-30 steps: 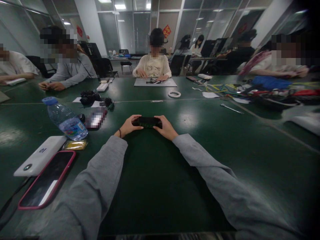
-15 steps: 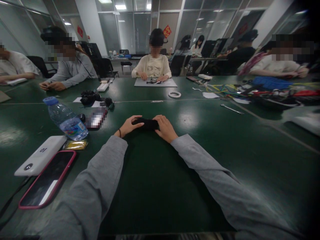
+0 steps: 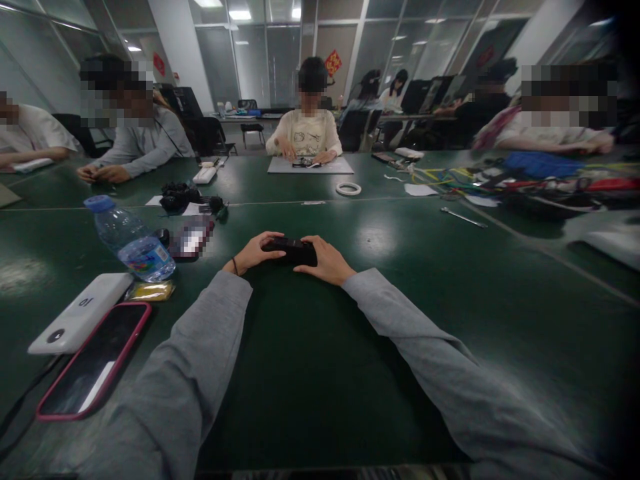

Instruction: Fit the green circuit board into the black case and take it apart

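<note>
Between my two hands is a small black oblong object, its kind too dark to make out. My left hand grips its left end, thumb along the near side and fingers over the far side. Around the right end my right hand is closed, with the thumb on the near face and the fingers on top. The object is at or just above the green table; I cannot tell whether it touches. My fingers hide both its ends.
Left of my arm are a water bottle, a white power bank, a red-cased phone and a yellow packet. A tape roll and a wrench lie farther off. Several people sit around; cables pile up at right.
The black object has tilted, so more of its top edge and details show. My right thumb has slid leftward along its near face, and my left hand has shifted slightly left.
</note>
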Available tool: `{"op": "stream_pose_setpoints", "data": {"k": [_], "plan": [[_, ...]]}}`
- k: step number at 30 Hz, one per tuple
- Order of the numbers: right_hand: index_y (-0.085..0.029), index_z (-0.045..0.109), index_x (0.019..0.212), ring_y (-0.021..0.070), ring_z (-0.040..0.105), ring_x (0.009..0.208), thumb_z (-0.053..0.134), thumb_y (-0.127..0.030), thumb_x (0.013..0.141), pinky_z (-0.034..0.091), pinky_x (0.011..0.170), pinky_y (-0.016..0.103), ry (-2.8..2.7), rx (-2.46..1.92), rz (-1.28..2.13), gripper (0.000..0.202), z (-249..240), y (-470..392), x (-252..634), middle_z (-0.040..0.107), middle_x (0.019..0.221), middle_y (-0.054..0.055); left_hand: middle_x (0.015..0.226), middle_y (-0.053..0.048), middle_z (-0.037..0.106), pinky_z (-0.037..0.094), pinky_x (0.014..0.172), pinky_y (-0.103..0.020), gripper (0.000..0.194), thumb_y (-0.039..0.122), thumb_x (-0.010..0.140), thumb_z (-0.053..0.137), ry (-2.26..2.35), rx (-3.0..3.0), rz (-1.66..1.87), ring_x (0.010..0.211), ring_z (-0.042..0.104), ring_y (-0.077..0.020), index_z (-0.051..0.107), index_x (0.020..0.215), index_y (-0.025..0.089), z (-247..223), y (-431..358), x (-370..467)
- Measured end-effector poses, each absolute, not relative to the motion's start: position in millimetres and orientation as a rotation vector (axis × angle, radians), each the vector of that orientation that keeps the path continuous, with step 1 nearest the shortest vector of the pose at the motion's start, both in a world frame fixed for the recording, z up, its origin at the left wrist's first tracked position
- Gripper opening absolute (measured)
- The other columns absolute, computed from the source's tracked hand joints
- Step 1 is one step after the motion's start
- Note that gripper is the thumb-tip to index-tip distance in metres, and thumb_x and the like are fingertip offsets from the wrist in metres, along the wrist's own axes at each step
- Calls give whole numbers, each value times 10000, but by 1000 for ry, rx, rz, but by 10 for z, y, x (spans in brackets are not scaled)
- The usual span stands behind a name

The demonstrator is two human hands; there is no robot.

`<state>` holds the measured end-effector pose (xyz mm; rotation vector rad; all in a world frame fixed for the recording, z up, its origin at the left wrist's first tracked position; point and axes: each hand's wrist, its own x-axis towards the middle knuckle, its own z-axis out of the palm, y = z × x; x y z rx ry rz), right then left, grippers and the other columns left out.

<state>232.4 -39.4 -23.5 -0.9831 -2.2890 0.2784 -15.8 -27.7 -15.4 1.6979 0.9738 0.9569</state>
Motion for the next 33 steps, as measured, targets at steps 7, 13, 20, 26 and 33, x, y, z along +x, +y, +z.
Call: {"op": "stream_pose_setpoints", "data": {"k": [7,13,20,26,33], "plan": [[-203,422,1255,267,537,1061,554,-495,870,461,895,444,-2243,-1022,293,500,-268,-358,2335,538,1174,105,1244,-111,572,354,1053,-457,632,252,619,771,942,1744,962,1177,523,-231,518,1194,181,-161,-271,-166],[-187,441,1225,274,546,1012,559,-494,865,472,859,448,-2268,-1031,250,488,-271,-349,2328,551,1127,116,1286,-109,552,328,1073,-464,662,256,638,753,948,1751,960,1220,495,-236,503,1248,204,-163,-260,-166],[-207,460,1221,265,548,996,567,-506,855,470,859,438,-2263,-1045,275,484,-261,-366,2320,563,1110,102,1329,-122,523,296,1081,-495,715,238,606,770,935,1784,928,1249,474,-247,498,1266,212,-202,-223,-178],[-190,413,1292,277,527,1049,564,-497,859,459,886,459,-2302,-1014,225,552,-250,-379,2318,540,1177,117,1339,-129,515,305,1079,-480,731,246,609,773,942,1779,950,1247,476,-242,483,1279,203,-223,-216,-177],[-184,438,1255,276,542,1028,537,-507,872,462,877,455,-2302,-1051,220,510,-259,-373,2306,553,1131,124,1323,-135,525,323,1069,-474,738,253,594,781,946,1821,962,1233,492,-242,484,1268,193,-230,-195,-168]]}}
